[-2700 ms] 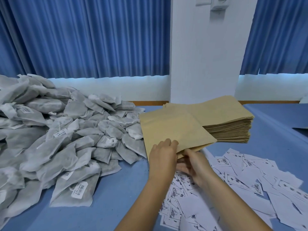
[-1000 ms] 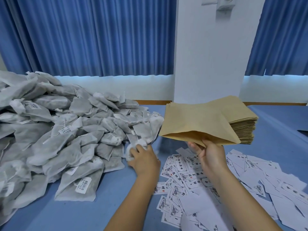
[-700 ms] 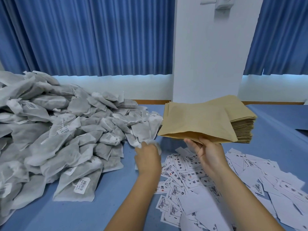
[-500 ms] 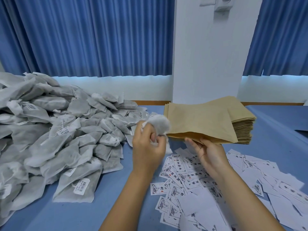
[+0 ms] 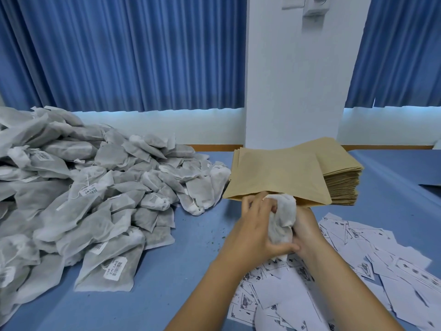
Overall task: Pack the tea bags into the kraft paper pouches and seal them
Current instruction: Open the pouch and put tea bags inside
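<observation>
Gripping a crumpled white tea bag (image 5: pixel 282 218) in the left hand (image 5: pixel 256 231), fingers and thumb curled round its lower half, and pressing its upper end into the open mouth of a kraft paper pouch (image 5: pixel 276 177). Lifted clear of the tabletop (image 5: pixel 191 271) at that mouth end, turned toward the near edge, with the far end overlapping a stack of flat kraft pouches (image 5: pixel 343 177) in this view. Reaching up under the mouth with the right hand (image 5: pixel 309 231), touching the tea bag and the left thumb. Cannot tell whether closed on the pouch or only propping it, with the fingers hidden behind bag and paper.

Heaped over the left half of the tabletop, out to its left edge: a big pile of grey-white tea bags (image 5: pixel 95 187), many with strings and barcode tags, the nearest just beside the pouch's left corner. Standing toward the far edge, right of the middle: the stack. Scattered across the near right corner, under both forearms: white printed paper slips (image 5: pixel 358 261). Sprinkled on the blue surface between pile and hands: a few dark crumbs (image 5: pixel 216 231). Hanging beyond the far edge: blue curtains (image 5: pixel 119 56) on either side of a white pillar (image 5: pixel 293 91).
</observation>
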Demonstrator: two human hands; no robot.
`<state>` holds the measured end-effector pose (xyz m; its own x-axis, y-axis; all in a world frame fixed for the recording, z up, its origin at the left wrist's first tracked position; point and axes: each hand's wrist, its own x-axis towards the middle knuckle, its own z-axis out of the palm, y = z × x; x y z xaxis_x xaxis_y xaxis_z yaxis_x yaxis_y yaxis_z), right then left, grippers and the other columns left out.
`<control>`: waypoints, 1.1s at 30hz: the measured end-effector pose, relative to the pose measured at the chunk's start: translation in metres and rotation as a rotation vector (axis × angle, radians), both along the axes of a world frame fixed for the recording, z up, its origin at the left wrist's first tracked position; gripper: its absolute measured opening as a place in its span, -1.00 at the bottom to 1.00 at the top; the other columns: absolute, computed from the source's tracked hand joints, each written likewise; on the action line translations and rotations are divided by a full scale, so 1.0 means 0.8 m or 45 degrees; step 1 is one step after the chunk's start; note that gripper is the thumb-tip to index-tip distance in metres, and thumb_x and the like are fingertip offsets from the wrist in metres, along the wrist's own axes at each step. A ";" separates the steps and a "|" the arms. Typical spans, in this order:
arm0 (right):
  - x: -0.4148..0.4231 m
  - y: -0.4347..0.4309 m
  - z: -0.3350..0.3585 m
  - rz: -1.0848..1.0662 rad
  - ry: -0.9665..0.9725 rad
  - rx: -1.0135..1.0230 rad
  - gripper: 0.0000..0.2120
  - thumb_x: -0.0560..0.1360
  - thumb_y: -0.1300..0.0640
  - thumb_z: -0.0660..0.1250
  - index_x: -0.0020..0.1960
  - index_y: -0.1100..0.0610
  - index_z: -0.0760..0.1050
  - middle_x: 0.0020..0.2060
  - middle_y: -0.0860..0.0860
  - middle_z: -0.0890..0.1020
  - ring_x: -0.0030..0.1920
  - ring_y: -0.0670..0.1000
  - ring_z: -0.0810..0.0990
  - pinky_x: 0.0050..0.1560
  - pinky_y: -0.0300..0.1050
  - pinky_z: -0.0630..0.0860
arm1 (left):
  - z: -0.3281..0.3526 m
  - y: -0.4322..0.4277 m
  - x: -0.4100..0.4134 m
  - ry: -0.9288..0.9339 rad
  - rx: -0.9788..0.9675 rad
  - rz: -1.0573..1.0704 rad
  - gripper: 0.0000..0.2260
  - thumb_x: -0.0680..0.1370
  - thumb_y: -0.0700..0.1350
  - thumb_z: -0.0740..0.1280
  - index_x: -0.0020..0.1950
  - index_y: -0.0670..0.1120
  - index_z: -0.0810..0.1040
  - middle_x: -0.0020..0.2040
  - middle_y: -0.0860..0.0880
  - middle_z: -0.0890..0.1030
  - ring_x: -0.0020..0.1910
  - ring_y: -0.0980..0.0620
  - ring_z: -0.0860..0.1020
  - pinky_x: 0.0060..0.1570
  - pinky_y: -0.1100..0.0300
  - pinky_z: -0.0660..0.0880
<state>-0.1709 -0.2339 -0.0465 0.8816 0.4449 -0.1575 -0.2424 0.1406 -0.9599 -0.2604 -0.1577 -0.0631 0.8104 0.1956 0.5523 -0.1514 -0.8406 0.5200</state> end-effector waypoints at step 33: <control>0.011 -0.004 0.014 0.239 0.556 0.858 -0.56 0.43 0.60 -0.10 0.16 0.31 0.34 0.19 0.40 0.40 0.10 0.44 0.52 -0.08 0.14 0.64 | 0.032 0.060 0.022 -0.876 -0.432 0.910 -0.86 0.49 -0.10 0.19 -0.07 -0.05 0.54 -0.06 0.01 0.51 -0.04 0.02 0.42 -0.04 0.18 0.30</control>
<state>-0.1622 -0.2373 -0.0356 0.7044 0.7003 -0.1154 -0.6510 0.5727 -0.4982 -0.2427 -0.1093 -0.0372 -0.0233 0.7357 0.6769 -0.0296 -0.6773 0.7351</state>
